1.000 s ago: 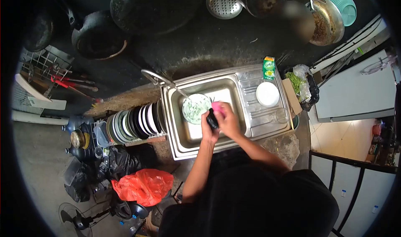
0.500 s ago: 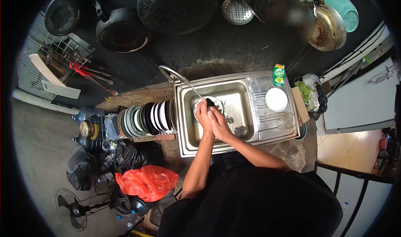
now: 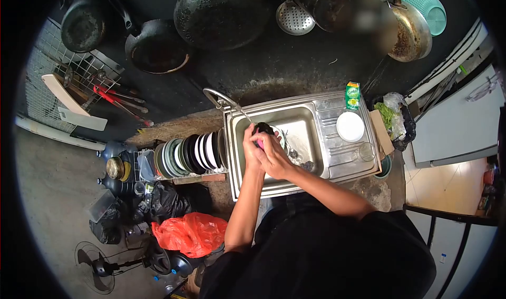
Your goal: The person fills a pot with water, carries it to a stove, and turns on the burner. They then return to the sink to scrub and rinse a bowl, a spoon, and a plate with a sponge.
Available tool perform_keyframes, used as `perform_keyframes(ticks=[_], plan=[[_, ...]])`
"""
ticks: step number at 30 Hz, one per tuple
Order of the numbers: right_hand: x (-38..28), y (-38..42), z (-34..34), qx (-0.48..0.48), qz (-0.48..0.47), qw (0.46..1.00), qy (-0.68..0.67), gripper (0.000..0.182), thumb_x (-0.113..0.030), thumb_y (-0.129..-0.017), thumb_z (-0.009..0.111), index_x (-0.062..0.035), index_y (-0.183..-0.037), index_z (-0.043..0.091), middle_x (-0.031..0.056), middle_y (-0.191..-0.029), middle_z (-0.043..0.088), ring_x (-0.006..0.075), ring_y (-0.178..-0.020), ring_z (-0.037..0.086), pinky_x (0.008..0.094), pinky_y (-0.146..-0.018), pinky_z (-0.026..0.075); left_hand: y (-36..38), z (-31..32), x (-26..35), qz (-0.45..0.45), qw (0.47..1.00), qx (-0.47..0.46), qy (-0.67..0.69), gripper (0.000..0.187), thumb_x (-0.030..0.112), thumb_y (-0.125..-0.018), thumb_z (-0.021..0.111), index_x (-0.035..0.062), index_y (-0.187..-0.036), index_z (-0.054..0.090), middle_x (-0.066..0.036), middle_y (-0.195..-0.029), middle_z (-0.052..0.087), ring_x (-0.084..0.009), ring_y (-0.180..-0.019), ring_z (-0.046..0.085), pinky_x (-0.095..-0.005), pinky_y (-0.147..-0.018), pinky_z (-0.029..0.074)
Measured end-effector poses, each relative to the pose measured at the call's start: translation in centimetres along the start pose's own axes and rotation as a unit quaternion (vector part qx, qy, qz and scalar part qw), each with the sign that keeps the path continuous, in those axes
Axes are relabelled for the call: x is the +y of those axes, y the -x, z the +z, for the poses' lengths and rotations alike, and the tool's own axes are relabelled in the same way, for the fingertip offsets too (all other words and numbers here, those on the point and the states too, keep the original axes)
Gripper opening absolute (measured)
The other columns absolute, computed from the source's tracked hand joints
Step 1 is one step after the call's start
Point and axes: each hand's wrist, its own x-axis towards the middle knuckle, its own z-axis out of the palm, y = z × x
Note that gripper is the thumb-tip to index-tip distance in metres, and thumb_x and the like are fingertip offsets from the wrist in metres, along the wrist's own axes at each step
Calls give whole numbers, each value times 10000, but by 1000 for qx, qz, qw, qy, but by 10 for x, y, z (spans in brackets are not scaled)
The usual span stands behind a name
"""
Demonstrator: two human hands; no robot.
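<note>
Under the tap (image 3: 217,96), over the sink basin (image 3: 309,141), my two hands are closed together around a black and pink scrubbing sponge (image 3: 265,126). Its dark part sticks out above the fingers, and a bit of pink shows between them. My left hand (image 3: 251,150) wraps it from the left. From the right, my right hand (image 3: 275,157) presses against it, fingers overlapping the left hand. Below the hands lies a plate (image 3: 285,136), mostly hidden by them. Some cutlery (image 3: 293,154) rests in the basin, with a dark scouring pad (image 3: 307,165) near my right wrist.
A dish rack of plates (image 3: 196,154) adjoins the sink's left side. On the drainboard (image 3: 337,154) stand a green dish soap pack (image 3: 352,95), a white round container (image 3: 350,126) and a clear glass (image 3: 366,151). Pans (image 3: 158,46) hang above. A red plastic bag (image 3: 190,234) lies lower left.
My hands have turned around the sponge, so its pink part now shows and more of the black stands out. My right hand has shifted over the left. The whole view has moved slightly.
</note>
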Motion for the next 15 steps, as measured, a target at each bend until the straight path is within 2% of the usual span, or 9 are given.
perform_keyframes(ticks=[2, 3, 4, 8, 10, 11, 12, 14, 15], plan=[[6, -4, -17, -152, -127, 972, 128, 371, -255, -927, 484, -12, -1207, 457, 177, -1096, 518, 373, -1082, 489, 446, -968, 355, 5, -4, 13, -62, 992, -69, 87, 435, 422, -880, 511, -5, -946, 559, -179, -921, 614, -345, -786, 620, -453, -791, 523], [10, -5, -19, -137, -195, 958, 161, 434, -268, -888, 523, -5, -1230, 470, 159, -1089, 537, 355, -1053, 504, 455, -973, 352, 9, -5, 16, -48, 991, -100, 73, 465, 425, -879, 497, -27, -975, 549, -217, -939, 613, -362, -830, 618, -446, -808, 520], [15, -6, -20, -135, -195, 958, 162, 434, -268, -888, 523, -5, -1230, 470, 159, -1089, 537, 355, -1053, 504, 455, -973, 352, 12, 1, 20, -49, 991, -101, 71, 465, 425, -879, 497, -27, -975, 549, -217, -939, 613, -362, -830, 618, -446, -808, 520], [14, 2, -9, -125, -85, 978, 146, 385, -245, -918, 489, 12, -1205, 485, 172, -1100, 496, 360, -1020, 484, 482, -925, 341, 14, 3, 17, -70, 992, -8, 101, 481, 435, -892, 462, -34, -974, 531, -222, -914, 604, -361, -863, 606, -451, -806, 519], [17, 1, 14, -80, 8, 993, 91, 342, -248, -947, 447, 12, -1159, 513, 180, -1050, 481, 362, -959, 485, 482, -895, 339, 6, -7, 6, -44, 993, 1, 105, 448, 423, -894, 461, -19, -956, 508, -191, -836, 581, -338, -780, 598, -433, -757, 533], [21, -1, 17, -114, 89, 984, 103, 379, -301, -978, 412, 12, -1170, 505, 204, -1130, 486, 374, -1033, 482, 447, -926, 348, 5, -3, 3, 1, 996, 7, 84, 443, 430, -889, 463, -10, -917, 497, -158, -772, 553, -307, -710, 585, -411, -692, 539], [25, -1, 22, -114, 91, 984, 100, 379, -301, -978, 412, 12, -1170, 505, 204, -1130, 486, 374, -1033, 482, 447, -926, 348, -4, -12, -1, 39, 999, 27, 27, 376, 367, -909, 458, -6, -890, 508, -132, -763, 557, -269, -681, 585, -401, -641, 534], [27, -13, 22, -110, 245, 957, -109, 334, -293, -1003, 379, 8, -1097, 488, 167, -1168, 488, 293, -1068, 494, 374, -915, 374, -5, -16, -12, 190, 978, 46, -78, 289, 264, -925, 442, -8, -909, 538, -98, -778, 563, -213, -715, 576, -356, -675, 511], [24, -23, 11, -186, 298, 909, -223, 532, -375, -989, 418, 37, -1324, 391, 231, -1393, 380, 332, -1268, 402, 338, -1025, 332, -2, -16, -15, 190, 978, 48, -77, 289, 264, -925, 442, -8, -909, 538, -98, -778, 563, -213, -715, 576, -356, -675, 511]])
